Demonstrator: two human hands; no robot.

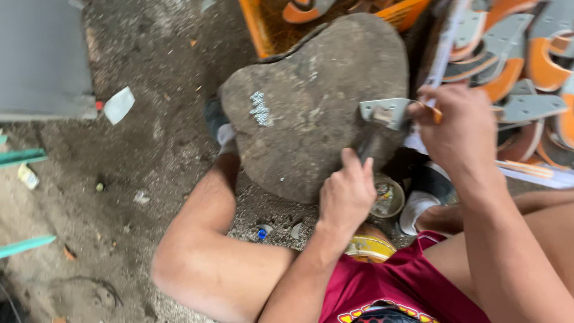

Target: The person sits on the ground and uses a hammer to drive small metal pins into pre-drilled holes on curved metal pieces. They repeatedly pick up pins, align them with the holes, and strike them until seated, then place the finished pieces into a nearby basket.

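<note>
A big flat grey stone (305,101) with a white scrawl lies between my knees on the dirt floor. My right hand (460,128) pins a grey metal plate (385,110) with an orange-brown grip onto the stone's right edge. My left hand (347,191) is closed around the dark handle of a hammer-like tool (369,146). The tool's head is blurred and meets the plate.
An orange crate (260,33) stands behind the stone. A heap of grey blades with orange grips (520,72) fills the right side. A small round tin (388,197) and a yellow lid (371,248) lie near my feet. A grey box (42,60) stands at the upper left, with green sticks (24,157) below it.
</note>
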